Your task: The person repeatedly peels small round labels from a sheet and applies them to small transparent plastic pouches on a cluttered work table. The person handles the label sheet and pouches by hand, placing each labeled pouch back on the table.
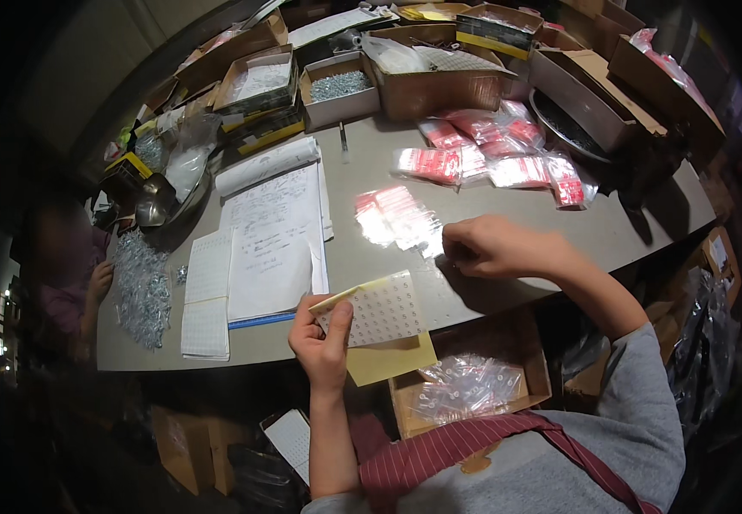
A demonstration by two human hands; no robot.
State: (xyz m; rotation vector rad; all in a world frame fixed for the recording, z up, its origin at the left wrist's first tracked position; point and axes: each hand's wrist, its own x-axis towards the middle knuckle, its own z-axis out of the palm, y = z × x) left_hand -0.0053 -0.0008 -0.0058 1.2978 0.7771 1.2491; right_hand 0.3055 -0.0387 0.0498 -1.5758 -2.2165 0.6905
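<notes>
My left hand holds a sheet of small printed stickers, thumb on top, above the table's near edge. A yellow backing sheet hangs below it. My right hand is closed, fingers curled down at the right edge of a fanned stack of small clear plastic bags with red print. Its fingertips are partly hidden, so I cannot make out what they pinch. Below the table edge, in front of me, an open cardboard box holds loose clear zip bags.
Red-printed bag bundles lie farther back. Left stand an open notebook, a label pad and a heap of metal screws. A marker lies beyond. Boxes of hardware line the back. Another person's hand is at far left.
</notes>
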